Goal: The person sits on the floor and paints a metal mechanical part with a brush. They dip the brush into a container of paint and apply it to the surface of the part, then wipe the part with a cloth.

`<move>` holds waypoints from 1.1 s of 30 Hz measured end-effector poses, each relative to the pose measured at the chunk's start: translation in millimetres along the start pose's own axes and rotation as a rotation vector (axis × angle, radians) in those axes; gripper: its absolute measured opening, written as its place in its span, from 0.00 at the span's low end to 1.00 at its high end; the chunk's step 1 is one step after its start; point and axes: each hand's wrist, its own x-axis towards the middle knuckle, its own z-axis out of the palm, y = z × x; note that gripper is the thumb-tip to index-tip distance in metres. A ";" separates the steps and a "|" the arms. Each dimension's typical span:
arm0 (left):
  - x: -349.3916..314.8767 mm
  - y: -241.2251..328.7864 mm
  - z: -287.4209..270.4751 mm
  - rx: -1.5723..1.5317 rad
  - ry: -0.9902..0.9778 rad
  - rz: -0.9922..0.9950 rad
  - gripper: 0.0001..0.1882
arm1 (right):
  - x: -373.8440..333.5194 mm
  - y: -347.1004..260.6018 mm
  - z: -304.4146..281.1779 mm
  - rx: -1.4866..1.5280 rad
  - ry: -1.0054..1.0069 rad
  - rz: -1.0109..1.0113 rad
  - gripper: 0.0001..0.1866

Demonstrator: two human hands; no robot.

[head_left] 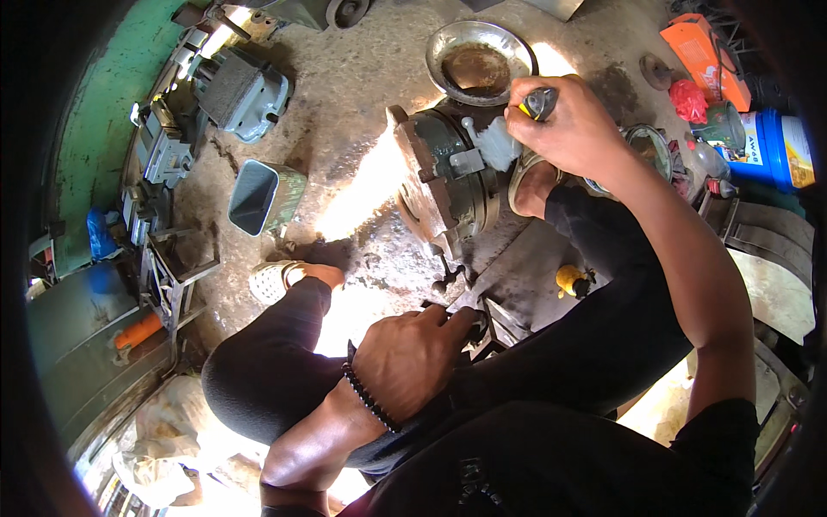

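My right hand is closed round a black-and-yellow handle, held above the right side of a round metal housing. The handle's working end is hidden by the fist. A pale, blurred thing shows below it, against the housing; I cannot tell what it is. The housing is dark green with a wide, worn flange and stands on the floor between my feet. Close to my lap, my left hand has its fingers bent round a dark part beside a small metal frame, and what it grips is mostly hidden.
A shiny metal basin with brown residue lies beyond the housing. To the left are a square bin and a grey machine casing. A yellow object lies by my right leg. Blue buckets and an orange case stand far right.
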 end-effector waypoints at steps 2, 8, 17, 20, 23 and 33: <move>0.4 0.9 0.6 0.001 0.029 0.010 0.15 | -1.3 -5.3 -3.3 -0.023 -0.032 0.065 0.07; 6.4 -1.4 -0.7 0.016 -0.002 0.003 0.15 | 0.9 -9.3 3.9 -0.026 0.092 -0.036 0.09; 5.9 -0.3 0.0 -0.014 -0.013 0.013 0.12 | -7.2 -10.7 -17.3 -0.050 -0.085 0.084 0.10; 6.6 1.0 -0.4 0.009 -0.006 0.014 0.11 | -0.3 -9.7 -1.6 -0.036 -0.040 0.029 0.09; 5.9 1.6 -0.7 0.015 0.014 0.010 0.11 | 3.2 -7.1 0.6 0.042 0.114 -0.077 0.09; 6.9 4.9 -2.0 0.012 -0.046 0.000 0.12 | -6.7 -8.4 -1.6 -0.084 -0.147 -0.008 0.08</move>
